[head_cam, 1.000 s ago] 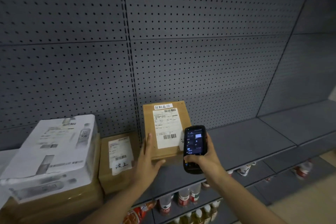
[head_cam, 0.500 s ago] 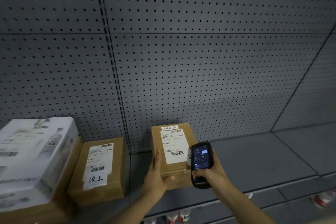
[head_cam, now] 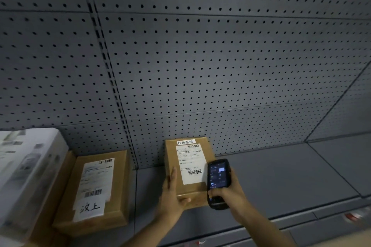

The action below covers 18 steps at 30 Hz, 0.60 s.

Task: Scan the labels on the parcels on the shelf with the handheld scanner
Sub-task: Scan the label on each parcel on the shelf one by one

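A brown cardboard parcel [head_cam: 187, 158] with a white barcode label [head_cam: 190, 163] lies on the grey shelf [head_cam: 271, 182], its far end against the back panel. My left hand [head_cam: 171, 196] grips its near left corner, thumb across the front edge. My right hand [head_cam: 228, 192] holds a black handheld scanner [head_cam: 217, 182] upright at the parcel's right side, its lit screen facing me. A second brown parcel [head_cam: 96, 192] with a label and a handwritten note lies to the left.
A white printed box [head_cam: 26, 172] sits on a larger carton at the far left. The grey pegboard panel [head_cam: 200, 66] rises behind the shelf. The shelf stretches bare to the right. A red item [head_cam: 350, 216] shows below the shelf's front edge.
The view has tilted up and shifted closer, so the lower shelf with bottles dropped out of sight. Both hands keep their hold on the parcel and the scanner.
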Each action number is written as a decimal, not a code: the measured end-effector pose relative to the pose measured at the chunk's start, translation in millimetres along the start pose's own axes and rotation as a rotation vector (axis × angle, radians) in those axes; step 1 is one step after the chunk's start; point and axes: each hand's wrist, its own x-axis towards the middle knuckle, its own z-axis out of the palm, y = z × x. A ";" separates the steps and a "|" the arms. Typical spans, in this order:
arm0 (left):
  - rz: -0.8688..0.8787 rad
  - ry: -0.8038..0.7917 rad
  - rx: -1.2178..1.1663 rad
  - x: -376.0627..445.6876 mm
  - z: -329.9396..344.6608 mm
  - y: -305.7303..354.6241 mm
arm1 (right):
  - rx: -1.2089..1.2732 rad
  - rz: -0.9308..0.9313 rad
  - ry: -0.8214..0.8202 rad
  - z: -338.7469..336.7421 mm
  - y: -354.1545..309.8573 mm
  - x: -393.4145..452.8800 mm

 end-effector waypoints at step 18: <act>-0.064 -0.076 -0.053 8.7 2.9 -11.4 | -0.018 0.014 -0.029 4.2 5.9 11.2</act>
